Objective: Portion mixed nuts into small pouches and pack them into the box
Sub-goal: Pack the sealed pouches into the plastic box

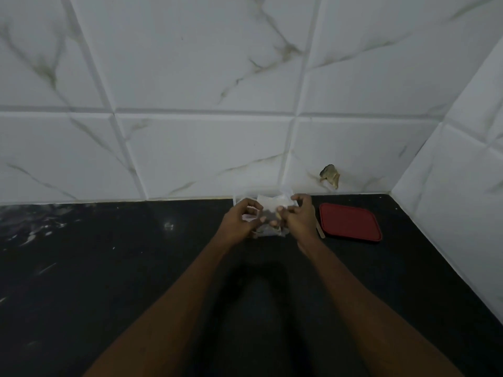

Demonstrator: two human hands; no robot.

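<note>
While my left hand [241,217] pinches one edge of the small pouch [269,229], my right hand [299,216] pinches the other, with the fingers of both curled on the plastic. The pouch holds dark nuts and hangs just before the clear box [266,191]. I think I should press its mouth shut evenly and keep it upright. The red lid [349,221] lies at right on the surface [136,254].

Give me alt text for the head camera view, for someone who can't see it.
The left hand and right hand pinch a clear pouch of nuts above a black countertop, in front of a clear box against the white tiled wall. A red lid lies flat to the right.
</note>
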